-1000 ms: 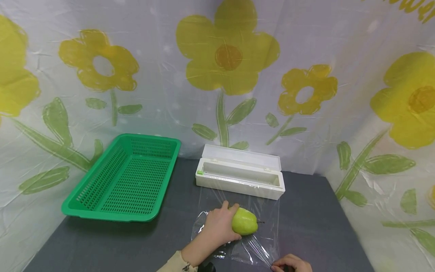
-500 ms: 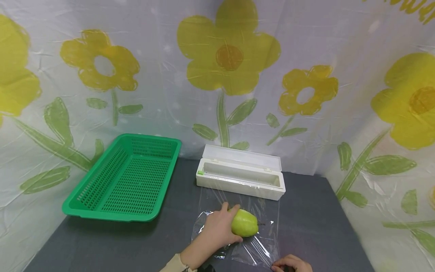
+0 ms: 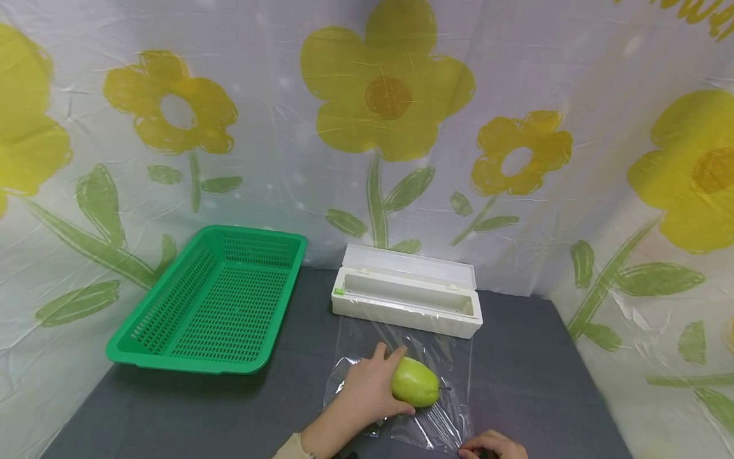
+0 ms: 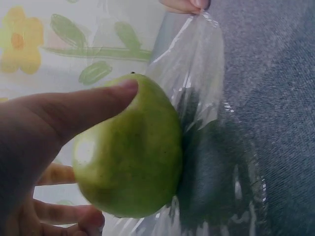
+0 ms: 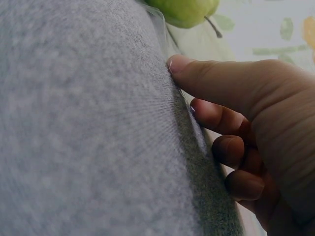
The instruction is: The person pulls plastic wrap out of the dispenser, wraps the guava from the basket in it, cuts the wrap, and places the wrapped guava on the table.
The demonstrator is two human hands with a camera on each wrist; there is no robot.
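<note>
A green pear [image 3: 415, 382] lies on its side on a sheet of clear cling film [image 3: 418, 428], its stem pointing right. My left hand [image 3: 369, 389] grips it from the left, thumb at the near side and fingers over the far side. In the left wrist view the thumb lies across the pear [image 4: 135, 157], and creased film [image 4: 197, 64] runs up to the other hand. Near the front, my right hand [image 3: 494, 444] pinches the film's near right corner between thumb and fingers. The right wrist view shows that thumb [image 5: 216, 78] at the film's edge.
Behind the pear stands a white cling film dispenser [image 3: 401, 319], its lid [image 3: 410, 266] raised; the film stretches from its front. A green plastic basket [image 3: 264, 363] sits at the left on the dark grey tabletop [image 3: 527, 376]. A flowered curtain [image 3: 275, 159] hangs behind.
The pear has shifted slightly toward the near right, its stem end turning nearer, with my left hand following. My right hand stays at the film's corner.
</note>
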